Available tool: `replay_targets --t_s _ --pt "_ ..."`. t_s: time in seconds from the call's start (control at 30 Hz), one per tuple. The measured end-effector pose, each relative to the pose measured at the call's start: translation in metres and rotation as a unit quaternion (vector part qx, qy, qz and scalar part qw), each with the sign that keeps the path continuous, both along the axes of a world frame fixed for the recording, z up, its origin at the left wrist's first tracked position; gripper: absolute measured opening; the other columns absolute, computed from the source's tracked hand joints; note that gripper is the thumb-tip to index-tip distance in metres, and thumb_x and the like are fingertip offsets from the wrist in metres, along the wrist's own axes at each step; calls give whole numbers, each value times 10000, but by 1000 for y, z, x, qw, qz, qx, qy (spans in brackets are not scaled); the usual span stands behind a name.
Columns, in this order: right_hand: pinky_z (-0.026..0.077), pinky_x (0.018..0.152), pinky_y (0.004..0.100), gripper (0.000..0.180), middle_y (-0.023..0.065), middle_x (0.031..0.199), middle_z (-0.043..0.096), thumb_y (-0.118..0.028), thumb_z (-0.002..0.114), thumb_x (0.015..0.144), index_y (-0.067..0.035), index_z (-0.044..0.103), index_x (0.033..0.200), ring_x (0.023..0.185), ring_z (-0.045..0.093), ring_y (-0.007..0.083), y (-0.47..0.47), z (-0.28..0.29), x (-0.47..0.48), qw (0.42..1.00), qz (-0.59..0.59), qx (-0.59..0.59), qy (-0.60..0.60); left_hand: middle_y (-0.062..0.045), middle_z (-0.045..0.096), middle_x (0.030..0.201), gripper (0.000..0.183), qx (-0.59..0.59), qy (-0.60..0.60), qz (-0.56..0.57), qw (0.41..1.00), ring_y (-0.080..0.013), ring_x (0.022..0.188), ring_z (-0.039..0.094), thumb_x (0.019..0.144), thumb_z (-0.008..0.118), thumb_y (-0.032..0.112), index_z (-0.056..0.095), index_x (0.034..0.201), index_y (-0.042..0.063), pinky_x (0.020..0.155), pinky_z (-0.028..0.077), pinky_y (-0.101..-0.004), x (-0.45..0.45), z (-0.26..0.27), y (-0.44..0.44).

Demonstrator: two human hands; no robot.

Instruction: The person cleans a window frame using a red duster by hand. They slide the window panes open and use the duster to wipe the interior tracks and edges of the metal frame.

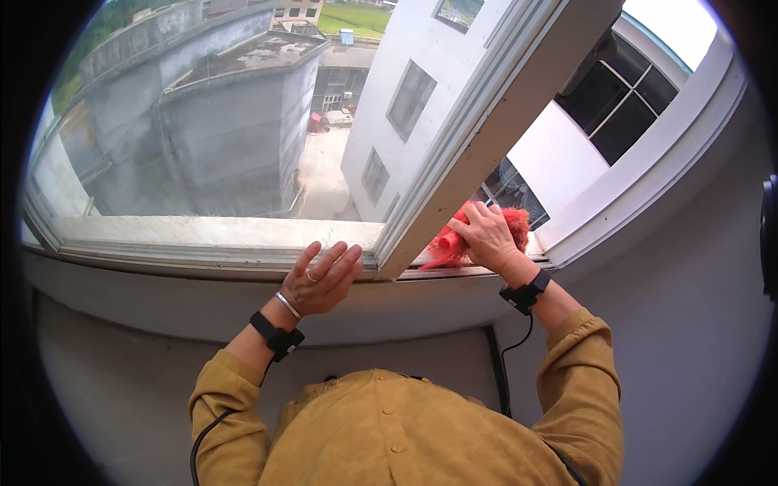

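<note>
In the gap to the right of a sliding window sash (pixel 462 152), my right hand (pixel 489 237) grips a red bristle brush (pixel 518 226). A short red plastic tube (pixel 448 241) pokes out of it to the left of my fingers. Its bristles reach down to the window track (pixel 425 274), and my hand hides the middle of the brush. My left hand (pixel 325 276) holds nothing. Its fingers are spread at the bottom rail (pixel 243 258) of the sash, in front of the glass; whether the palm bears on the sill cannot be told.
The white window jamb (pixel 644 176) bounds the gap on the right. Below the window runs a pale sill wall (pixel 413 304). Beyond the glass are grey buildings (pixel 225 121) and a lane far below. Black cables (pixel 530 331) trail from both wrist straps.
</note>
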State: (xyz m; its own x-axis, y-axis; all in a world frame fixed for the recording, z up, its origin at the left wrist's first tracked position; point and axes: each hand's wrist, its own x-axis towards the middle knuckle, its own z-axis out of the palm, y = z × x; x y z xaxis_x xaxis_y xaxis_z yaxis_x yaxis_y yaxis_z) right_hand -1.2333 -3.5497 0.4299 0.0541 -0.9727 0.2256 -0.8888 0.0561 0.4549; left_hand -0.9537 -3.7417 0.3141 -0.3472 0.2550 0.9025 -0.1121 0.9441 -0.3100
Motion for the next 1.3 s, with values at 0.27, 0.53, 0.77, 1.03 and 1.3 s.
replay_targets --t_s 0.27,0.53,0.77,1.03,1.3 --pt "391 742 393 450 71 976 530 -150 718 661 -216 635 1098 947 536 267 2 -14 1 999 19 18 27 -42 637 1238 200 18 -16 8 1000 -205 1185 562 838 603 107 673 1025 105 1114 335 -413 4 1 2" --pt "401 781 379 393 72 976 546 -155 735 664 -192 646 1045 976 535 268 0 -15 26 993 11 -5 -121 -26 621 1257 214 23 -24 12 999 -190 1190 554 850 592 111 680 1045 107 1123 326 -409 7 3 -1" --pt "396 759 385 390 56 981 555 -137 720 677 -187 661 1058 942 547 258 -1 37 -13 997 -51 -65 -1 -4 613 1260 190 24 -9 20 999 -174 1207 537 843 633 129 692 1023 123 1129 323 -393 3 2 -1" --pt "394 761 395 342 45 967 565 -143 735 654 -179 652 984 955 533 259 4 28 -50 997 -63 -27 22 1 598 1279 148 23 -4 16 1000 -170 1205 538 847 667 152 699 989 131 1127 330 -395 1 5 1" --pt "400 801 402 414 67 1085 589 -89 710 625 -178 671 1027 1059 528 286 -4 8 -44 993 -55 105 -16 6 596 1272 150 26 -7 16 1000 -171 1202 539 848 669 155 707 989 120 1126 339 -394 4 8 2"
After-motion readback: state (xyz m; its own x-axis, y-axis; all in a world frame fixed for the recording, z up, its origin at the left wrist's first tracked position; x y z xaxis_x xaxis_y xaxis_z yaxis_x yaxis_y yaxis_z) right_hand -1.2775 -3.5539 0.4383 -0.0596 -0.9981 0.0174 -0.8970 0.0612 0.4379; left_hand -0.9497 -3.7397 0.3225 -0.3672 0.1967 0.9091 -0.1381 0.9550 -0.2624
